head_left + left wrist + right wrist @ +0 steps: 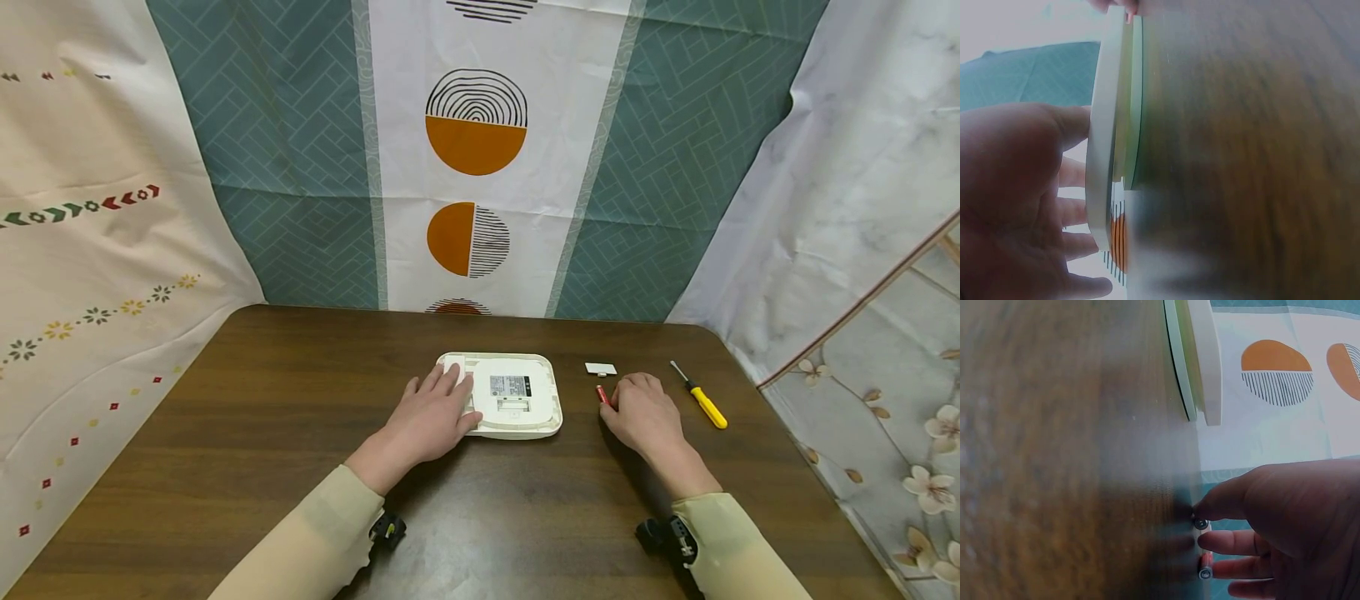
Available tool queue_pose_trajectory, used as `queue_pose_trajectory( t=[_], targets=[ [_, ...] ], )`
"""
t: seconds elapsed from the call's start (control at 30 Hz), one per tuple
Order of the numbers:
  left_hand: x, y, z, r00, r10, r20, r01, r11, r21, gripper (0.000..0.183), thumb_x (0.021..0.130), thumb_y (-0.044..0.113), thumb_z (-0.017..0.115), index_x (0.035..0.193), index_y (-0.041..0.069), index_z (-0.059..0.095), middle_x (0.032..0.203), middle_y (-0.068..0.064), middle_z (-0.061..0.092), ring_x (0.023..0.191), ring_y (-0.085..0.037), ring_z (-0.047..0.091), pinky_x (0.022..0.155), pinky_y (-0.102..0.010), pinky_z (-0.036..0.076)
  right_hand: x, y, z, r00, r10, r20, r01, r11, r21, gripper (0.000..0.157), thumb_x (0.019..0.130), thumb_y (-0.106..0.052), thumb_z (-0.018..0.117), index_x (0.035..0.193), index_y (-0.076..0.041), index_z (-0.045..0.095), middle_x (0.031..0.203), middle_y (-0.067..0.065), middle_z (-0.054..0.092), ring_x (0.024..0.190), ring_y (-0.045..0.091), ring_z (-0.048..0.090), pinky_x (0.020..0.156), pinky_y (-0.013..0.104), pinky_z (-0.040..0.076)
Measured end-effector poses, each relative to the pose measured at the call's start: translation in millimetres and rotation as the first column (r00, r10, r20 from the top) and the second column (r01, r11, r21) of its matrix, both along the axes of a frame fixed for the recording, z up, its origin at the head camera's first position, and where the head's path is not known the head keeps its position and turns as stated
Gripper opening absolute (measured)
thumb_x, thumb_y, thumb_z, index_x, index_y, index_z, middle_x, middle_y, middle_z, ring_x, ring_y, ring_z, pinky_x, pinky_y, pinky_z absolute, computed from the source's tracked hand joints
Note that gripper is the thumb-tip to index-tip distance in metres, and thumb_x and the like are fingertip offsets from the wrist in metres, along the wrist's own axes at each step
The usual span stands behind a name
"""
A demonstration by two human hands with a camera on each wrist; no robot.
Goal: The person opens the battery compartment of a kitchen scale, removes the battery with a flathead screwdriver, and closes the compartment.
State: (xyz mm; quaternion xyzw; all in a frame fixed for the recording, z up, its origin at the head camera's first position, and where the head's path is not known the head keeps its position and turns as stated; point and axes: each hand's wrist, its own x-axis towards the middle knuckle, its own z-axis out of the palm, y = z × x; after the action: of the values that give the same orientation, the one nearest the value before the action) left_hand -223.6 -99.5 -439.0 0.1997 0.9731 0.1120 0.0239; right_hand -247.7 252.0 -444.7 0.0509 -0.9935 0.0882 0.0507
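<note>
A white kitchen scale [536, 421] lies underside up on the table, its label and uncovered battery compartment [513, 405] showing. My left hand [431, 414] rests on its left end with fingers spread, the thumb at the near edge. To the right of the scale, my right hand [645, 410] is low over the table. In the right wrist view its thumb and index fingertip pinch one battery [1201, 522]. A second battery [1205, 572] lies by the other fingers. The head view shows one red battery end [603, 394] beside the thumb; the rest is hidden.
A small white battery cover [601, 368] lies beyond my right hand. Further right is a screwdriver [707, 407] with a yellow handle. Patterned cloths hang behind the brown wooden table [337, 350] and along both sides.
</note>
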Motion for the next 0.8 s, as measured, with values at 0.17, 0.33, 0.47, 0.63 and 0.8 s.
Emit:
queue_pose_trajectory(
  t=[0.17, 0.33, 0.47, 0.63, 0.8],
  targets=[
    [0.2, 0.0, 0.1, 1.0, -0.003, -0.003, 0.003, 1.0, 0.0, 0.069, 0.115, 0.05, 0.056, 0.17, 0.009, 0.044, 0.178, -0.019, 0.031, 0.166, -0.044, 0.022, 0.126, -0.072, 0.025, 0.8, -0.5, 0.0, 1.0, 0.0, 0.0, 0.0, 1.0, -0.008, 0.027, 0.099, -0.025, 0.076, 0.082, -0.009, 0.064, 0.127, 0.026, 0.065, 0.135, 0.052, 0.05, 0.103, 0.067, 0.049],
    [0.6, -0.2, 0.2, 1.0, -0.005, -0.003, 0.005, 1.0, 0.0, 0.069, 0.115, 0.049, 0.056, 0.17, 0.009, 0.044, 0.178, -0.019, 0.031, 0.166, -0.044, 0.022, 0.126, -0.072, 0.025, 1.0, -0.3, -0.5, 1.0, 0.003, -0.012, -0.003, 1.0, -0.01, 0.027, 0.099, -0.026, 0.077, 0.083, -0.009, 0.064, 0.125, 0.025, 0.066, 0.134, 0.051, 0.051, 0.102, 0.067, 0.049],
    [0.1, -0.3, 0.0, 1.0, -0.004, -0.001, 0.004, 1.0, -0.001, 0.069, 0.115, 0.05, 0.056, 0.17, 0.009, 0.044, 0.178, -0.019, 0.03, 0.166, -0.044, 0.022, 0.126, -0.072, 0.025, 0.9, 0.1, -0.8, 1.0, 0.005, -0.018, -0.006, 1.0, -0.01, 0.027, 0.099, -0.027, 0.077, 0.083, -0.009, 0.063, 0.125, 0.025, 0.066, 0.134, 0.051, 0.051, 0.103, 0.066, 0.049],
    [-0.8, -0.4, -0.6, 1.0, -0.003, 0.0, 0.003, 1.0, -0.008, 0.07, 0.115, 0.05, 0.055, 0.171, 0.009, 0.043, 0.179, -0.019, 0.03, 0.166, -0.043, 0.021, 0.126, -0.071, 0.024, 0.9, -0.1, -0.8, 1.0, 0.007, -0.024, -0.008, 1.0, -0.015, 0.029, 0.099, -0.027, 0.077, 0.083, -0.009, 0.062, 0.122, 0.024, 0.066, 0.133, 0.051, 0.051, 0.101, 0.066, 0.05],
    [-1.0, -0.3, -0.5, 1.0, -0.002, 0.002, 0.002, 1.0, -0.007, 0.07, 0.115, 0.05, 0.055, 0.171, 0.01, 0.043, 0.179, -0.019, 0.029, 0.166, -0.044, 0.021, 0.127, -0.071, 0.024, 1.0, -0.3, -0.5, 1.0, 0.007, -0.028, -0.008, 1.0, -0.021, 0.029, 0.1, -0.027, 0.077, 0.083, -0.009, 0.062, 0.119, 0.023, 0.066, 0.132, 0.05, 0.052, 0.101, 0.065, 0.05]
  ],
)
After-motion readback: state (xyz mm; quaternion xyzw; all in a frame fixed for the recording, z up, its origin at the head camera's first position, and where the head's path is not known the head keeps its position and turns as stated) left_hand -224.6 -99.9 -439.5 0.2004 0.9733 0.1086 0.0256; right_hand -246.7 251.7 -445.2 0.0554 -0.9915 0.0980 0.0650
